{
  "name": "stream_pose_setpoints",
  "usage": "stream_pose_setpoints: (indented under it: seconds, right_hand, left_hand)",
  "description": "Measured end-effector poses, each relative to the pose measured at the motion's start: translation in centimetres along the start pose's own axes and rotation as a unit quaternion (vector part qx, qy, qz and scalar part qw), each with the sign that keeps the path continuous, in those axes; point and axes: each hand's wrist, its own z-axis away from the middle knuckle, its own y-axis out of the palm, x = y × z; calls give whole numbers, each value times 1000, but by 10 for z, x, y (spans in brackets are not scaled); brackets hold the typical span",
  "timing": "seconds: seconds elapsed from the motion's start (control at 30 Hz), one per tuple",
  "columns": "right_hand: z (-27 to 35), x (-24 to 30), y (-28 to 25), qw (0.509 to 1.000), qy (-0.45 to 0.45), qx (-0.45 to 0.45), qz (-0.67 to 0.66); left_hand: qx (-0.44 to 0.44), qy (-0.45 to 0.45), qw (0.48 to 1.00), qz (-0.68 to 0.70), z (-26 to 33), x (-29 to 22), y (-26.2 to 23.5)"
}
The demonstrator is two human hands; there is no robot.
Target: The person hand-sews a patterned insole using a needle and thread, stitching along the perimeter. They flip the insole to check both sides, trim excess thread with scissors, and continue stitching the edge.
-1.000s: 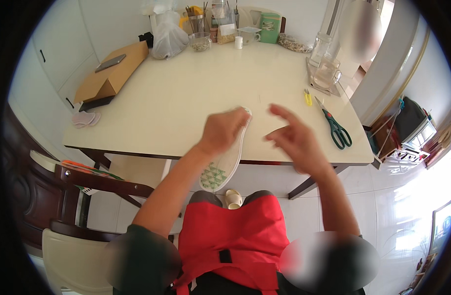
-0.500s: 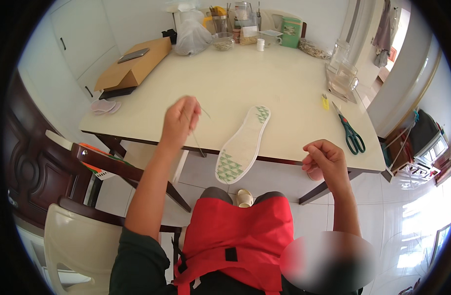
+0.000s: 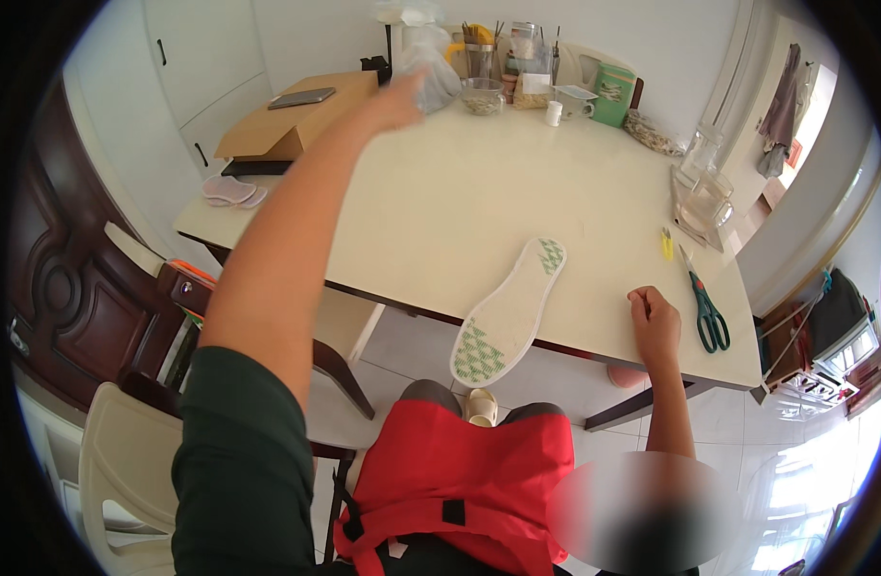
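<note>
Here's the left grip (image 3: 399,104), way out over the far left of the desk (image 3: 440,211), arm at full stretch, right in front of the clear plastic bag (image 3: 439,84)! It's blurred, so I can't tell how far its fingers are open, whether they hold anything, or whether they touch the bag.

Over to the near right: the right grip (image 3: 657,324) is curled up closed, thumb against the fingers, just left of the green-handled scissors (image 3: 703,312). Anything thin pinched in there? Can't tell from this view.

And the white insole (image 3: 508,312)? It lies between the two, near the middle of the desk's near edge, clear of both grips, its narrow end pointing far and its broad, green-patterned end jutting past the edge.

The step in hand, as I judge it, is a long outward sweep of the left arm, with the right side quiet. Getting back to the insole would call for a return of the left grip toward the near side, and a steadying touch, since that overhanging end could tip if pressed. Yellow snips (image 3: 667,244) lie just left of the scissors, within easy reach on the right.
</note>
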Motion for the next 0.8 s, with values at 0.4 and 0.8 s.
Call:
stream_pose_setpoints:
  seconds: [0.4,0.8]
  right_hand:
    - [9,3,-7,999,-32,-19,1]
    - [11,13,-8,999,-24,-20,45]
  left_hand:
    - [381,-149,859,-308,76,21,13]
    - [178,-183,959,-120,58,-12,157]
